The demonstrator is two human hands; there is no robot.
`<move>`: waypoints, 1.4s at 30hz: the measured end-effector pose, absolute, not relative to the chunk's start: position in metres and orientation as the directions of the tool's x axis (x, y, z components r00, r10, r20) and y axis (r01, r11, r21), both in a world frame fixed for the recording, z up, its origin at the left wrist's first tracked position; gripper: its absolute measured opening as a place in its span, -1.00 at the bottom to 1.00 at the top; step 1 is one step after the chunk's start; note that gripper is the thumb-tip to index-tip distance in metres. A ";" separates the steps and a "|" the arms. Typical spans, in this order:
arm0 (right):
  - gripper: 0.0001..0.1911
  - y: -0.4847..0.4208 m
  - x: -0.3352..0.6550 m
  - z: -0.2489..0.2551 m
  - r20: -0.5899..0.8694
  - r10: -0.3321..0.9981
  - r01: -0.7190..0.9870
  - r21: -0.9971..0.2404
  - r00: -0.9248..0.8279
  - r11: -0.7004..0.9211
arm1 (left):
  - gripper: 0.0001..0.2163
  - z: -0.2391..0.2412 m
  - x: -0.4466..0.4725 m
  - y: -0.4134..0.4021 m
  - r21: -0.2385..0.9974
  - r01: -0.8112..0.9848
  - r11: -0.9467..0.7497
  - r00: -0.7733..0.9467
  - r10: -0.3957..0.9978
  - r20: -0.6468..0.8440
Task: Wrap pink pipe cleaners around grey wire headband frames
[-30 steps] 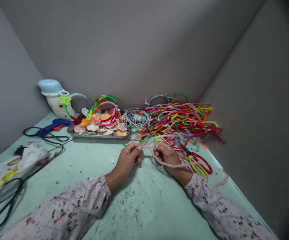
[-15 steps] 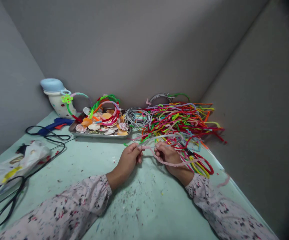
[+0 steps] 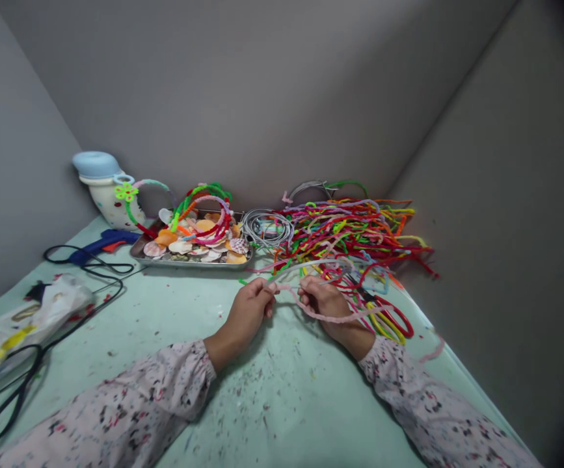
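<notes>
My left hand (image 3: pixel 248 311) and my right hand (image 3: pixel 328 304) rest on the pale green table (image 3: pixel 164 325), close together, both pinched on a pale pink pipe cleaner (image 3: pixel 340 319). It runs from my left fingertips across to my right hand and curls away over the right wrist. Just behind the hands lies a big heap of coloured pipe cleaners (image 3: pixel 350 237). Both arms wear flowered pink sleeves.
A metal tray (image 3: pixel 191 262) of seashells with pipe-cleaner rings stands at the back. Coiled grey wire (image 3: pixel 267 227) lies beside it. A white vase with a blue top (image 3: pixel 103 188), a blue glue gun (image 3: pixel 103 244), black cable (image 3: pixel 67 312) and a plastic bag (image 3: pixel 28 318) sit left. Grey walls enclose the table.
</notes>
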State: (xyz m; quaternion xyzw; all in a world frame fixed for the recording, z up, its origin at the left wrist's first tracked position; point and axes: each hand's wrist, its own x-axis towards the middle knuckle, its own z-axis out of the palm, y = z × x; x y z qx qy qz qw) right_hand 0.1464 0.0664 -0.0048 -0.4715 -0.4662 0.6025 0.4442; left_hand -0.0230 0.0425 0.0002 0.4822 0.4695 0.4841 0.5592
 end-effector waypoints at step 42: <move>-0.82 0.057 0.138 -0.005 -0.032 0.999 0.089 -0.996 -0.039 -0.028 | -0.85 -0.001 -0.026 0.043 0.972 0.231 -0.032 -0.097 0.994 0.056</move>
